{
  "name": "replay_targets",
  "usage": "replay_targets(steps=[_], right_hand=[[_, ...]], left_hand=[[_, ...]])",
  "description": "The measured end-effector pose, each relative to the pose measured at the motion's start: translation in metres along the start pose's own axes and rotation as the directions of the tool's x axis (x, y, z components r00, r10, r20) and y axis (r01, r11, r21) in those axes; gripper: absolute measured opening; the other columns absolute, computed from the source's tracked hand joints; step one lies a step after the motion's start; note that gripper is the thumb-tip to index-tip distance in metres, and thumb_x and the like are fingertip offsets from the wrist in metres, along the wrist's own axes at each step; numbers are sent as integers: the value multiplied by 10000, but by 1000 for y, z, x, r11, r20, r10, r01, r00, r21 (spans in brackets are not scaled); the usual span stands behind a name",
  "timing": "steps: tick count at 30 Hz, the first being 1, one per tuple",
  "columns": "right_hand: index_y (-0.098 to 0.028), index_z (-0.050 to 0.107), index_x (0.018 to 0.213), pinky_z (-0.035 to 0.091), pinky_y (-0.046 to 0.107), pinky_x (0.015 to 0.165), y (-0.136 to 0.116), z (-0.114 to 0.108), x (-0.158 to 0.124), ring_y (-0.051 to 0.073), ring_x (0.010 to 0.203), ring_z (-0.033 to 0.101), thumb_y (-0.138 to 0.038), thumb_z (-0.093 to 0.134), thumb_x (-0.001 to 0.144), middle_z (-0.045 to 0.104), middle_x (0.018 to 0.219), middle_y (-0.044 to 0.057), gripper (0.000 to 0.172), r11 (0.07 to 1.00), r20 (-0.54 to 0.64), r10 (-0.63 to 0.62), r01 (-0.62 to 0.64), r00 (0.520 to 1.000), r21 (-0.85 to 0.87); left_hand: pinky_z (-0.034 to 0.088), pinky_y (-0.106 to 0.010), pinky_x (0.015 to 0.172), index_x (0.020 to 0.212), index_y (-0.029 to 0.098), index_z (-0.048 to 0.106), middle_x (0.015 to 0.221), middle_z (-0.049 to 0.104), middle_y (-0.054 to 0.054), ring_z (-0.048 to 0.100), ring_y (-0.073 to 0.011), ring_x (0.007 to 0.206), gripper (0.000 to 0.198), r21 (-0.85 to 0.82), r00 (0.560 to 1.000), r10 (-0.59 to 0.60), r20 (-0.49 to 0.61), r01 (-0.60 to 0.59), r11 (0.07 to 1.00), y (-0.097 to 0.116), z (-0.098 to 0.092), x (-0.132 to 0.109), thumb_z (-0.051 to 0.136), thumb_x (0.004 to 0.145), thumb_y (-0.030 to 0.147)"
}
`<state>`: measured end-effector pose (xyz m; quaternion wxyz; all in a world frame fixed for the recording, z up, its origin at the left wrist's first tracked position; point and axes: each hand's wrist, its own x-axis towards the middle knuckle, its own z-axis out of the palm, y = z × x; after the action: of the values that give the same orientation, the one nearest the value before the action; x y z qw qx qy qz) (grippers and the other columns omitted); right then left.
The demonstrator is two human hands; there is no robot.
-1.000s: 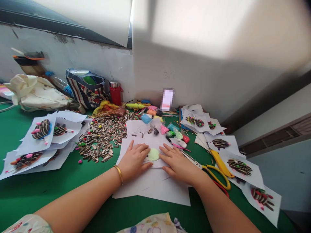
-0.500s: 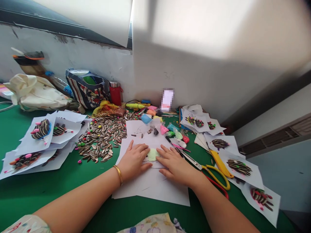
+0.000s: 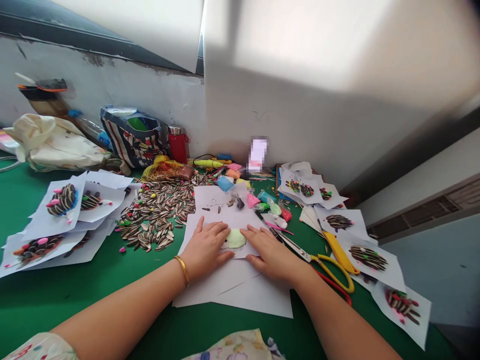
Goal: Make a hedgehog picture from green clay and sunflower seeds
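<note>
A flat patch of pale green modelling clay (image 3: pixel 236 238) lies on a white sheet of paper (image 3: pixel 232 292) in front of me, filling part of a pencilled outline. My left hand (image 3: pixel 210 243) lies flat on the paper, fingers stretched, its fingertips at the clay's left edge. On the other side my right hand (image 3: pixel 265 248) rests palm down with fingers spread, the fingertips by the clay's right edge. Neither hand grips anything. Beyond them, another sheet (image 3: pixel 210 195) carries a pencil sketch and a few dark seeds.
A heap of striped sunflower seeds (image 3: pixel 161 210) spreads left of the paper. Scissors (image 3: pixel 322 265) and a yellow utility knife (image 3: pixel 339 252) lie by my right wrist. Bags of coloured clay (image 3: pixel 253 200) sit behind. Seed pictures (image 3: pixel 63 220) are stacked left, with more (image 3: pixel 369 257) at right.
My right fingers have shifted slightly, and more of the clay's right edge and the pencil line below it shows. My left hand has stayed almost still.
</note>
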<state>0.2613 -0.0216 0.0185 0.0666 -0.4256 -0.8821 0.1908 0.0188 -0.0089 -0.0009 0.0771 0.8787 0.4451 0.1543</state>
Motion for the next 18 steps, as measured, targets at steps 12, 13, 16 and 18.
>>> replay_targets(steps=[12, 13, 16, 18], right_hand=[[-216, 570, 1338, 384, 463, 1092, 16, 8, 11, 252, 1266, 496, -292, 503, 943, 580, 1360, 100, 408, 997, -334, 48, -63, 941, -33], [-213, 591, 1313, 401, 462, 1070, 16, 8, 12, 257, 1236, 511, -287, 501, 942, 600, 1326, 101, 389, 997, -356, 57, -75, 933, -36], [-201, 628, 1258, 422, 454, 1024, 13, 10, 17, 269, 1176, 525, -273, 497, 936, 629, 1255, 109, 354, 991, -399, 85, -119, 913, -59], [-196, 637, 1240, 425, 442, 1008, 8, 10, 21, 270, 1156, 524, -268, 498, 934, 633, 1234, 112, 343, 987, -402, 98, -142, 911, -81]], left_hand=[[121, -577, 1191, 1404, 197, 451, 1293, 611, -125, 525, -299, 1232, 631, 35, 998, -26, -61, 28, 999, 2, -2, 0, 595, 867, 495], [122, -575, 1190, 1401, 204, 455, 1293, 612, -118, 531, -299, 1216, 627, 32, 998, -23, -65, 25, 999, 2, -2, 0, 597, 865, 499], [143, -570, 1183, 1386, 208, 469, 1289, 616, -105, 542, -298, 1173, 616, 26, 998, -22, -66, 24, 999, 3, -4, -1, 610, 860, 497], [161, -570, 1176, 1379, 208, 473, 1277, 622, -100, 545, -297, 1158, 612, 21, 998, -23, -64, 24, 999, 3, -5, -1, 617, 858, 495]])
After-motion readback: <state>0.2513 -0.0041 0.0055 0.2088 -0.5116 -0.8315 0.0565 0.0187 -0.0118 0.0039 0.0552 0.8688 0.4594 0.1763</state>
